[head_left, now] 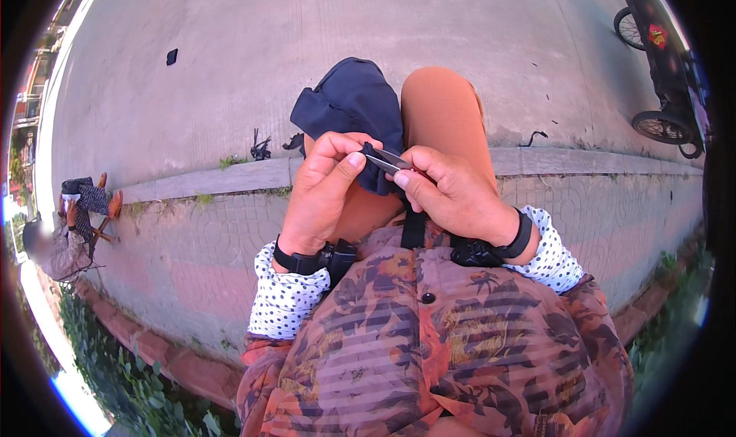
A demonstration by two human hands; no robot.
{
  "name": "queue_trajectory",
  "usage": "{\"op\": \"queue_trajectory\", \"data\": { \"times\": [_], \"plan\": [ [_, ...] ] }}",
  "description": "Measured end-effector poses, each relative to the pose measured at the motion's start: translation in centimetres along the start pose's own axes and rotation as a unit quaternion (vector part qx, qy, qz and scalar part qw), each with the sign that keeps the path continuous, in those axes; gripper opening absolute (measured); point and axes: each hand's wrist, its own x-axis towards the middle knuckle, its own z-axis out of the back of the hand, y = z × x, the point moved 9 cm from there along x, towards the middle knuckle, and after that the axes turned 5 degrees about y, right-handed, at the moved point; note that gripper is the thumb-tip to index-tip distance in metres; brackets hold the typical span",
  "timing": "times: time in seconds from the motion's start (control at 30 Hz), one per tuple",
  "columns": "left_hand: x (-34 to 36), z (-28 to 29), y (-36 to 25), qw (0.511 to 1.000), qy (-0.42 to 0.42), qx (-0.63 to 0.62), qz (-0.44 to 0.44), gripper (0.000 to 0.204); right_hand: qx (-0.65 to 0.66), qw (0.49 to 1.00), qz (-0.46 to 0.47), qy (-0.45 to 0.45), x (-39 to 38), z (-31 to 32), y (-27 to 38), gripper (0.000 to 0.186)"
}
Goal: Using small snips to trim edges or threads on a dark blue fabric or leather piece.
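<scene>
A dark navy cloth (345, 103) is draped over my left knee, with part of it raised between my hands. My left hand (328, 188) pinches a bunched piece of it between thumb and fingers. My right hand (448, 192) grips a small metal cutting tool, apparently scissors (388, 163), with silver blades lying at the pinched cloth beside my left thumb.
Small dark scraps (261, 146) lie near the curb (169, 175), and a small black object (172, 57) lies farther out on the pavement. A seated person (65, 249) is at the far left. A wheeled cart (655, 80) stands at the upper right. Plants (107, 345) border the paving behind me.
</scene>
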Motion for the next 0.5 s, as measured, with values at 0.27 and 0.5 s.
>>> {"op": "queue_trajectory", "data": {
  "times": [0.27,0.5],
  "plan": [
    [-0.2,0.0,0.1,1.0,-0.002,0.024,-0.004,0.004,-0.047,0.999,-0.002,-0.01,-0.1,0.6,0.4,0.018],
    [-0.2,-0.1,0.2,0.997,-0.002,0.07,-0.027,0.004,-0.113,0.994,0.007,-0.007,-0.3,0.6,1.1,0.018]
  ]
}}
